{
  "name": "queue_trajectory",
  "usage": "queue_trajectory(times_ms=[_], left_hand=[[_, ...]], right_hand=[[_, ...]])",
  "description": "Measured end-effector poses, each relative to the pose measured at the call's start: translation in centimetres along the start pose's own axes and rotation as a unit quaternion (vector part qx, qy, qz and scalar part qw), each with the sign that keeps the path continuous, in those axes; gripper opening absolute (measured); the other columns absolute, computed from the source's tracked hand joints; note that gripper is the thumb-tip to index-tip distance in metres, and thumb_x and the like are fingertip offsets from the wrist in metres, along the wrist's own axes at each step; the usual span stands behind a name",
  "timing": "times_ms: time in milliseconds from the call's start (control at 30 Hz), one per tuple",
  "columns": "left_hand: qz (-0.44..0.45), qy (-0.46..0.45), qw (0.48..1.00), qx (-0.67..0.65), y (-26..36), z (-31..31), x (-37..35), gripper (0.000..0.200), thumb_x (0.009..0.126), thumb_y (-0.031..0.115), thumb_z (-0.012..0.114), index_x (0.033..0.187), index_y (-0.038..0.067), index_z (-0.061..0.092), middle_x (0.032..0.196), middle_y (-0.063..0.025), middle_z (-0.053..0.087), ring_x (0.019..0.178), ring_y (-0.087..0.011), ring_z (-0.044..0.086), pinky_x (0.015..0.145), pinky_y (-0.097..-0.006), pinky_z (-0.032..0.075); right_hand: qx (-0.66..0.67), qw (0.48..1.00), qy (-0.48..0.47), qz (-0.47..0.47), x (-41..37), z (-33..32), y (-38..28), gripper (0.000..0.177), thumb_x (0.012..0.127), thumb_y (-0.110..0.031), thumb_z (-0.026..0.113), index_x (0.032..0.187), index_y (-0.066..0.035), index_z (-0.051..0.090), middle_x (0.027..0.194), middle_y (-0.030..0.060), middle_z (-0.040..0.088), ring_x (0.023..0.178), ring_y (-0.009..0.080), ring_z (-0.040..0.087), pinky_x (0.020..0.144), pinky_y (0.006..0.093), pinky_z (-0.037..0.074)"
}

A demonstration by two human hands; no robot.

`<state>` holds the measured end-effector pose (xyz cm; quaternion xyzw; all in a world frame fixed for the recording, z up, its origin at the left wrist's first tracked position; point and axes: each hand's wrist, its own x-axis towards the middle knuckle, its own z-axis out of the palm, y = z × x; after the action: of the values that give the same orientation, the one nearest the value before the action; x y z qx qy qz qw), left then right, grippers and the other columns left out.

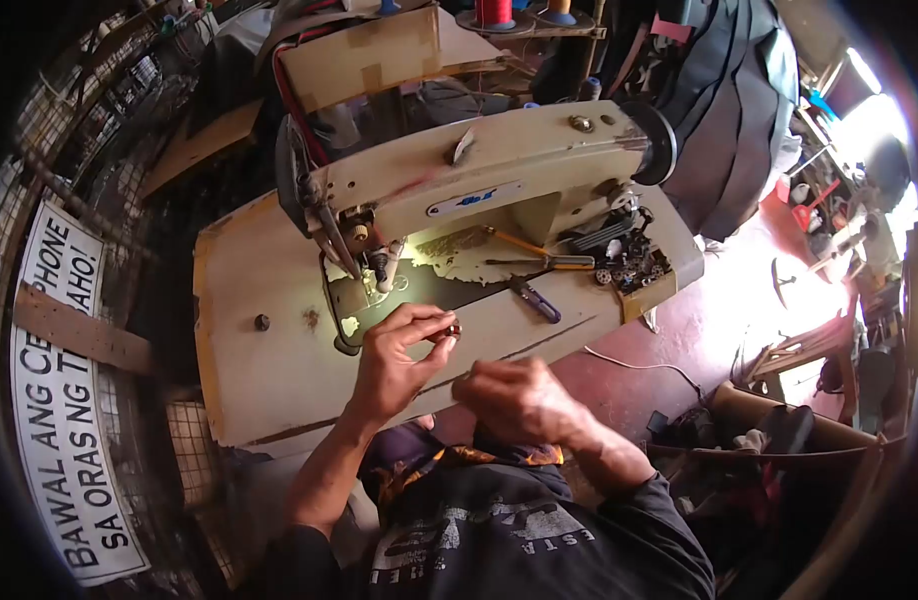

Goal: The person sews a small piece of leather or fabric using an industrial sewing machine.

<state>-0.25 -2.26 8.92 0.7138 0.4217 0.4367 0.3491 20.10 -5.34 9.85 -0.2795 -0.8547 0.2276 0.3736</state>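
My left hand (pixel 396 365) is raised over the front edge of the sewing machine table (pixel 249 370). Its thumb and forefinger pinch a small dark reddish piece (pixel 454 329), about the size of a bobbin. To the right, near my lap, my right hand (pixel 519 398) is closed and slightly blurred; anything inside it is hidden. Beyond both hands stands a cream sewing machine (pixel 479 165), its lamp lighting the needle area. A small dark round part (pixel 262 322) sits on the left of the table.
A dark-handled tool (pixel 535 300) and a yellow-handled screwdriver (pixel 514 240) lie on the machine bed. At the right end, a shallow tray (pixel 651 297) holds bobbins and small metal parts. Thread spools (pixel 494 14) stand behind. Black sheet material (pixel 724 110) hangs at the back right.
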Motion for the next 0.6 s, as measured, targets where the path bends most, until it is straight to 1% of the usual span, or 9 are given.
queue_trajectory(times_ms=[133, 167, 233, 267, 367, 467, 500, 533, 600], left_hand=[[-0.004, -0.056, 0.998, 0.003, -0.1, 0.5, -0.4, 0.026, 0.083, -0.005, 0.071, 0.109, -0.004, 0.071, 0.106, -0.0123, 0.067, 0.097, -0.0169, 0.066, 0.086, -0.0283, 0.054], [-0.004, -0.06, 0.998, -0.013, 0.0, 0.6, -0.7, 0.026, 0.083, -0.006, 0.071, 0.109, -0.003, 0.071, 0.106, -0.0122, 0.067, 0.097, -0.0168, 0.066, 0.086, -0.0284, 0.054], [-0.015, -0.051, 0.997, -0.057, 0.1, 0.6, -0.8, 0.027, 0.082, -0.008, 0.071, 0.108, -0.003, 0.072, 0.106, -0.0119, 0.068, 0.097, -0.0167, 0.066, 0.086, -0.0287, 0.054], [-0.025, -0.039, 0.995, -0.085, 0.3, 0.6, -0.8, 0.027, 0.081, -0.008, 0.072, 0.108, -0.003, 0.072, 0.106, -0.0118, 0.068, 0.097, -0.0168, 0.066, 0.086, -0.0289, 0.054], [-0.023, -0.031, 0.997, -0.062, 0.3, 0.7, -0.5, 0.027, 0.081, -0.008, 0.072, 0.108, -0.003, 0.072, 0.106, -0.0112, 0.068, 0.097, -0.0167, 0.066, 0.085, -0.0291, 0.054], [0.018, -0.05, 0.998, 0.016, 0.4, 0.5, -0.7, 0.025, 0.083, -0.004, 0.072, 0.109, -0.002, 0.072, 0.105, -0.0114, 0.068, 0.093, -0.0173, 0.068, 0.083, -0.0288, 0.055], [0.039, -0.056, 0.997, 0.042, 0.5, 0.4, -0.6, 0.025, 0.085, -0.002, 0.072, 0.109, -0.001, 0.072, 0.105, -0.0116, 0.068, 0.092, -0.0176, 0.068, 0.082, -0.0287, 0.055], [0.02, -0.082, 0.995, 0.048, 0.5, 0.2, -1.1, 0.023, 0.086, -0.002, 0.07, 0.11, -0.002, 0.072, 0.107, -0.0115, 0.068, 0.093, -0.0175, 0.068, 0.082, -0.0283, 0.055], [-0.016, -0.09, 0.995, -0.05, 0.9, 0.1, -2.0, 0.025, 0.087, -0.004, 0.069, 0.111, -0.006, 0.07, 0.11, -0.0128, 0.067, 0.096, -0.0184, 0.067, 0.084, -0.0288, 0.055]], right_hand=[[-0.065, 0.985, 0.143, 0.066, 2.1, -1.9, 3.7, 0.013, 0.08, 0.002, 0.07, 0.09, -0.004, 0.065, 0.074, 0.011, 0.056, 0.063, 0.0294, 0.061, 0.053, 0.0387, 0.047], [-0.103, 0.98, 0.145, 0.091, 2.4, -1.6, 5.1, 0.01, 0.081, 0.0, 0.069, 0.089, -0.004, 0.065, 0.074, 0.0111, 0.057, 0.064, 0.0303, 0.061, 0.054, 0.0382, 0.048], [-0.073, 0.986, 0.139, 0.055, 0.7, 0.9, 8.3, 0.007, 0.082, -0.001, 0.067, 0.088, -0.005, 0.065, 0.074, 0.0106, 0.056, 0.065, 0.0305, 0.061, 0.055, 0.038, 0.049], [-0.083, 0.993, 0.056, 0.069, -0.3, 1.8, 7.8, 0.008, 0.081, -0.002, 0.066, 0.089, -0.006, 0.065, 0.073, 0.0103, 0.055, 0.065, 0.0301, 0.061, 0.055, 0.0384, 0.05], [-0.025, 0.999, -0.02, -0.002, -1.4, 2.1, 4.1, 0.017, 0.072, -0.001, 0.068, 0.088, -0.005, 0.063, 0.071, 0.0074, 0.052, 0.063, 0.0273, 0.061, 0.053, 0.038, 0.049], [-0.04, 0.999, 0.014, -0.009, 0.2, -1.0, 0.7, 0.019, 0.07, 0.0, 0.069, 0.087, -0.006, 0.063, 0.07, 0.006, 0.051, 0.062, 0.0271, 0.06, 0.053, 0.0379, 0.049], [-0.038, 0.999, 0.038, 0.006, 0.3, -1.4, 1.1, 0.019, 0.074, -0.008, 0.068, 0.091, -0.006, 0.06, 0.074, 0.0082, 0.052, 0.067, 0.0283, 0.062, 0.055, 0.0403, 0.049], [-0.054, 0.997, 0.046, 0.021, 0.8, -1.7, 1.9, 0.019, 0.074, -0.008, 0.069, 0.09, -0.006, 0.061, 0.074, 0.0084, 0.052, 0.066, 0.0288, 0.062, 0.055, 0.0402, 0.049], [-0.057, 0.995, 0.076, 0.036, 1.0, -1.2, 4.5, 0.02, 0.073, -0.008, 0.069, 0.091, -0.006, 0.061, 0.075, 0.0091, 0.053, 0.066, 0.0305, 0.062, 0.055, 0.0407, 0.05]])
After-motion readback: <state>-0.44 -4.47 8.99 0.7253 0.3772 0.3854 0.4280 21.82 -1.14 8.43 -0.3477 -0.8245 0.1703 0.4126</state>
